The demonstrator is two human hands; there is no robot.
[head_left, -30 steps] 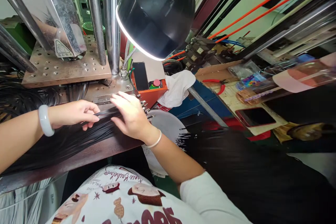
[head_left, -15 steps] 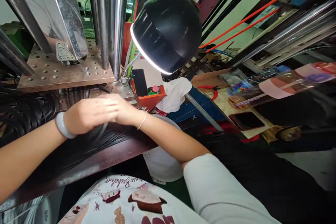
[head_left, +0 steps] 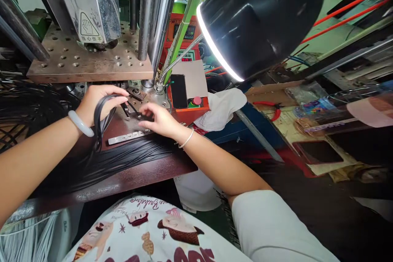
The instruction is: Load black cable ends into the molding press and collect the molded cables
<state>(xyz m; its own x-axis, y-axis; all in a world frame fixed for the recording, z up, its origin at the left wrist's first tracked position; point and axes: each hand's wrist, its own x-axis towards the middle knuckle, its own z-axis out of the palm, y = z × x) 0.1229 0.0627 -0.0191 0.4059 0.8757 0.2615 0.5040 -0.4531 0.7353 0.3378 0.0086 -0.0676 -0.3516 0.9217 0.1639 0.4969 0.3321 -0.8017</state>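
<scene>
My left hand [head_left: 89, 106] pinches a looped black cable [head_left: 97, 125] between thumb and fingertips, below the drilled metal plate [head_left: 92, 75] of a press. The cable's thin ends reach toward my right hand [head_left: 159, 120]. That hand's fingers are slightly curled and apart from the thumb, with nothing visible held between them. Just under both hands lies a slotted metal strip [head_left: 123, 138] on the bench. Small dark metal pieces [head_left: 125, 110] sit between the hands. Many black cables [head_left: 123, 157] run along the bench's front, and more are heaped at the left.
A black lamp [head_left: 260, 24] with a lit rim hangs at upper right. Behind my right hand stand an orange control box [head_left: 192, 114] with a red button [head_left: 196, 100] and a white cloth [head_left: 222, 108]. Red-handled pliers [head_left: 274, 110] lie on the side table.
My hands were together and have moved apart, the right one away to the right. The looped cable in my left hand now shows clearly. The head view has shifted.
</scene>
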